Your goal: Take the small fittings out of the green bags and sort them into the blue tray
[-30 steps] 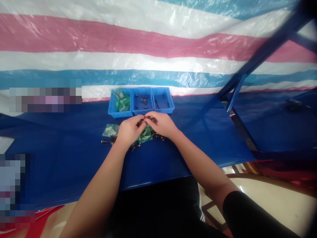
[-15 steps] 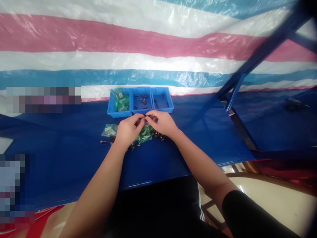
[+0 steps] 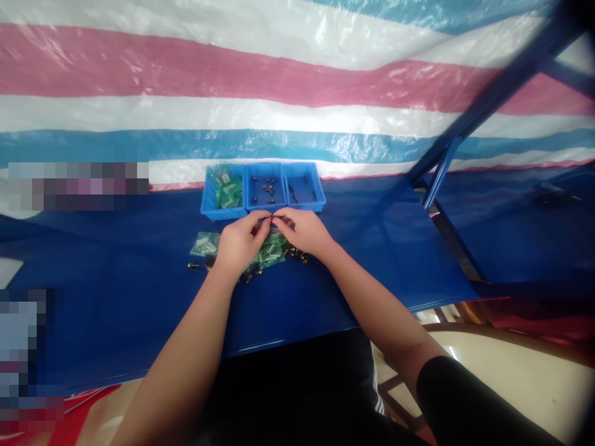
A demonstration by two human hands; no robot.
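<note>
My left hand [image 3: 240, 243] and my right hand [image 3: 302, 230] meet fingertip to fingertip over the blue table [image 3: 139, 291], just in front of three blue bins. Both pinch a small dark part [image 3: 268, 218] between them; it is too small to name. Under the hands lies a heap of green bags [image 3: 272, 251] and small dark parts [image 3: 297, 253]. Another green bag [image 3: 203, 244] lies left of my left hand.
The left bin [image 3: 210, 207] holds green bags, the middle bin [image 3: 264, 188] several dark parts, the right bin [image 3: 304, 188] a few. A striped plastic sheet [image 3: 279, 93] hangs behind. A blue metal frame [image 3: 441, 161] stands at the right. The table's front edge runs near my lap.
Both hands stay together over the heap, their fingers shifting slightly on the small part. Nothing else moved.
</note>
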